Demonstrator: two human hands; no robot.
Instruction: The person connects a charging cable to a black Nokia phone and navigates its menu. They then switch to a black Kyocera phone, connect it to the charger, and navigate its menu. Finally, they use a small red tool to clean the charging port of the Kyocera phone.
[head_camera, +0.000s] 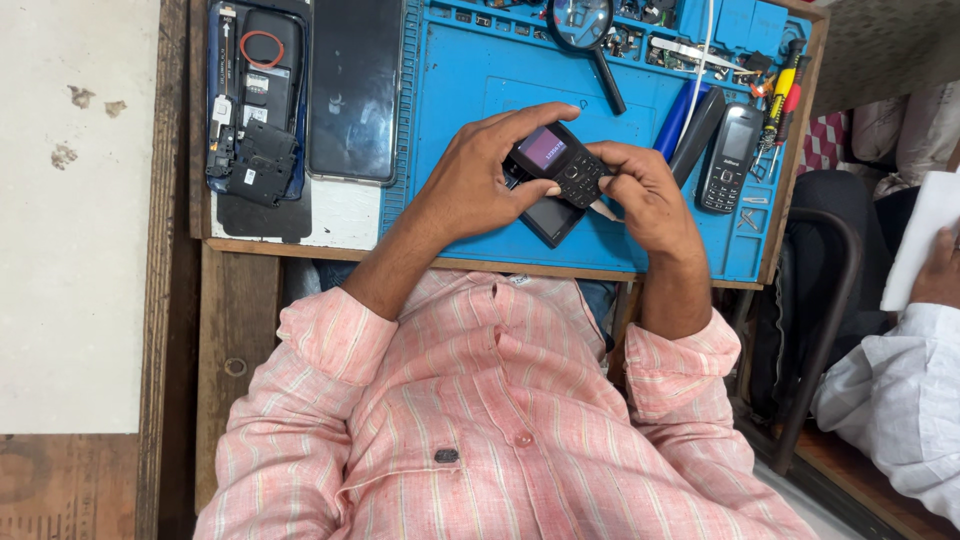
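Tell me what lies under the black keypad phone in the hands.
Under the keypad phone a dark flat phone lies on the blue mat. The left hand and right hand cover the rest.

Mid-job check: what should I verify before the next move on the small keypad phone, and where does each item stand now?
1. Left hand grip closed around the keypad phone: ok.
2. Phone screen lit: ok.
3. Right hand holds the pale flat tool at the phone's lower edge: ok.
4. Tool tip seated in a seam: cannot tell, hidden.
5. Phone lifted off the dark device lying on the blue mat: cannot tell.
6. Magnifier apart from both hands: ok.
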